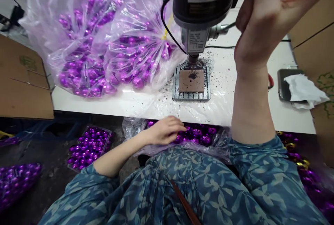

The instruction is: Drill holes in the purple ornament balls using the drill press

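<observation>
My left hand (pixel 168 130) rests over shiny purple balls (pixel 198 135) in a clear bag at my lap, its fingers curled together at the balls; what they hold, if anything, is hidden. Raised at the upper right, my right hand (pixel 263 19) is closed beside the dark drill press (pixel 203 5), on something that its fingers hide. Below the drill head, a brown square board (pixel 184 82) with a small hole and dark shavings lies on the grooved metal base (pixel 191 96).
Clear bags of purple balls (pixel 138 61) stand left on the white table (pixel 117 103). Cardboard boxes (pixel 23 78) flank it. A dark device (pixel 284 85) bears white tissue (pixel 302 87) at right. A tray of purple balls (pixel 90 146) sits lower left.
</observation>
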A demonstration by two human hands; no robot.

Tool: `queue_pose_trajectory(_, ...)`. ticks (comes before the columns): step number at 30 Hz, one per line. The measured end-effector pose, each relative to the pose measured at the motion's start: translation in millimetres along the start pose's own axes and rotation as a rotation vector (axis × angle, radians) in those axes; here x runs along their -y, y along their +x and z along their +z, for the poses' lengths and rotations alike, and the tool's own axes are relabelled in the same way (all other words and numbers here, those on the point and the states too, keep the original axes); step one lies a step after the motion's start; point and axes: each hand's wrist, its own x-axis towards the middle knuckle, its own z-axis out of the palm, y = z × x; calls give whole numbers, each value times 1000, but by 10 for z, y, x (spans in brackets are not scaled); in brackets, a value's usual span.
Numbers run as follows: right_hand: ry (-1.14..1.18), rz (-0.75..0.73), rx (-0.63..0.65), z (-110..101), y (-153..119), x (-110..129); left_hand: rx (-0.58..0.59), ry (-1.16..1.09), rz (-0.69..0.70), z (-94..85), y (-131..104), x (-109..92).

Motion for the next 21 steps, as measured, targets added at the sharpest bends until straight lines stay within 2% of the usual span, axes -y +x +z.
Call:
queue_pose_trajectory(1,-40,-68,47,4,-13,25,-139,-55,34,-161,108,114)
queue_pose_trajectory(3,-90,-168,86,-1,-39,46,-380,-115,-29,-456,379,464)
queue_pose_trajectory(6,-80,-209,51,-16,-71,19,-598,-119,-251,-812,865,1219)
queue_pose_trajectory(7,-88,-221,56,-22,-78,1,-663,-94,-280,-908,1024,1492)
queue_pose_trajectory(8,-97,-235,65,-28,-84,-17,-704,-52,-281,-994,1171,1756)
queue_pose_trajectory(10,-112,-260,78,-41,-90,-53,-675,10,-279,-1139,1410,2219)
queue_pose_trajectory(12,-114,-280,78,-53,-96,-79,-632,54,-310,-1245,1559,2554)
queue_pose_trajectory(14,-103,-295,70,-60,-103,-93,-630,83,-345,-1317,1626,2747)
queue_pose_trajectory(16,-87,-306,73,-60,-112,-96,-686,93,-378,-1367,1637,2812)
queue_pose_trajectory(19,-57,-310,73,-55,-126,-81,-715,166,-512,-1419,1612,2740)
queue_pose_trajectory(21,-52,-291,83,-56,-134,-61,-615,308,-648,-1438,1586,2648)
